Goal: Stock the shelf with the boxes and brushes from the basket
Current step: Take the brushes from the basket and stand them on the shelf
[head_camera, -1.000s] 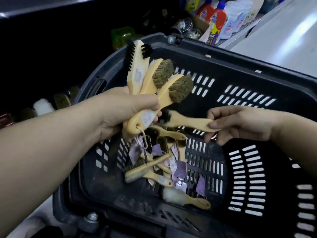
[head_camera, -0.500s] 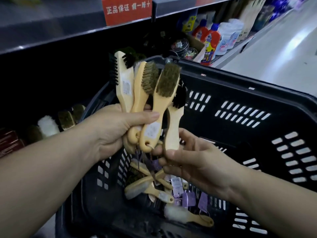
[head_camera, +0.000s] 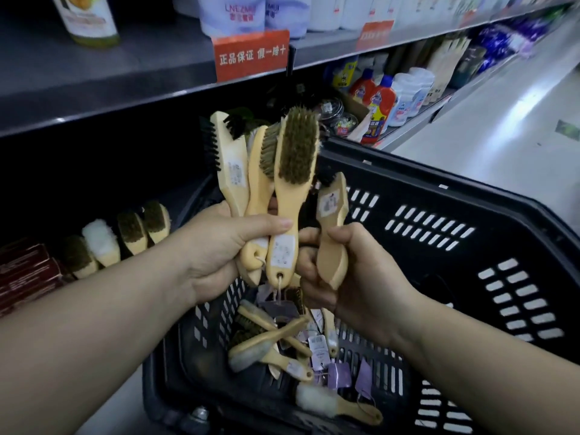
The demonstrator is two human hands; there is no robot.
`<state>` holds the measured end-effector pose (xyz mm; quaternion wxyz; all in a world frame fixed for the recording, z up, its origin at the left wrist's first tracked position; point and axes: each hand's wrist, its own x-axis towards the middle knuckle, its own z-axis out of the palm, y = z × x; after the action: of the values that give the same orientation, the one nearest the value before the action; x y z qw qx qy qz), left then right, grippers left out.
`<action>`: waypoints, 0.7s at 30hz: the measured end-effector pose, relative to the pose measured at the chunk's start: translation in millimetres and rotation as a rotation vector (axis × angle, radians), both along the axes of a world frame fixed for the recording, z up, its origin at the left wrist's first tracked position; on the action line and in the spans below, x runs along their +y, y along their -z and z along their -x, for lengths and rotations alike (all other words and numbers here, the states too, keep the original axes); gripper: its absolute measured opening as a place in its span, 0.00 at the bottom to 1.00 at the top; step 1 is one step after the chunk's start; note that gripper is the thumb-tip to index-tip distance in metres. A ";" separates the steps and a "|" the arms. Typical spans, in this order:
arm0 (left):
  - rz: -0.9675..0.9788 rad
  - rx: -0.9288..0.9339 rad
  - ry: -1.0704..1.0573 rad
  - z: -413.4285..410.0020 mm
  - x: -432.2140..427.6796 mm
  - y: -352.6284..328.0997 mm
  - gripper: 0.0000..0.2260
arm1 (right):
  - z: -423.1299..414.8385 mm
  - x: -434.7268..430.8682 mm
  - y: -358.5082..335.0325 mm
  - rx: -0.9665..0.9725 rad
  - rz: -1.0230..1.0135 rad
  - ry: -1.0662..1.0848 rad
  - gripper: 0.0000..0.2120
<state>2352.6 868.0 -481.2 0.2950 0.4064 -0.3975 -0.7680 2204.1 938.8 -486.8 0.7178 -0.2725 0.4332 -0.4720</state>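
Observation:
My left hand [head_camera: 219,249] grips a bunch of three wooden-handled brushes [head_camera: 282,171] upright by their handles, bristles up. Right beside it, my right hand [head_camera: 342,277] grips one more wooden brush [head_camera: 332,227] with black bristles, held upright and close to the bunch. Both hands are above the black plastic basket [head_camera: 439,233], where several more brushes with purple tags [head_camera: 282,350] lie on the bottom. On the dark lower shelf at the left, a row of brushes [head_camera: 119,237] stands next to red boxes [head_camera: 25,274].
An upper grey shelf [head_camera: 125,73] with a red price sign [head_camera: 251,54] hangs above. Bottles of cleaner [head_camera: 379,98] and round tins [head_camera: 339,117] fill the lower shelf further right. The aisle floor [head_camera: 502,136] runs along the right.
Both hands rose from the basket toward the shelf. My right hand brought the black-bristled brush up beside the bunch and now grips it upright by the handle.

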 end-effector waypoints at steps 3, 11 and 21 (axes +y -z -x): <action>-0.055 0.039 -0.075 -15.3 2.1 -12.2 0.16 | -5.8 3.6 -17.0 0.123 0.003 -0.009 0.19; -0.153 0.021 -0.084 -90.5 26.6 -42.6 0.12 | -58.8 11.7 -66.2 0.259 0.138 -0.176 0.11; -0.208 -0.224 -0.461 -180.2 41.6 5.6 0.04 | -180.8 -52.7 -30.8 0.503 -0.090 -0.248 0.16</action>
<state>2532.8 909.6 -486.8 0.3727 0.5967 -0.2438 -0.6675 2384.9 886.0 -456.0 0.6515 -0.3997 0.5816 -0.2784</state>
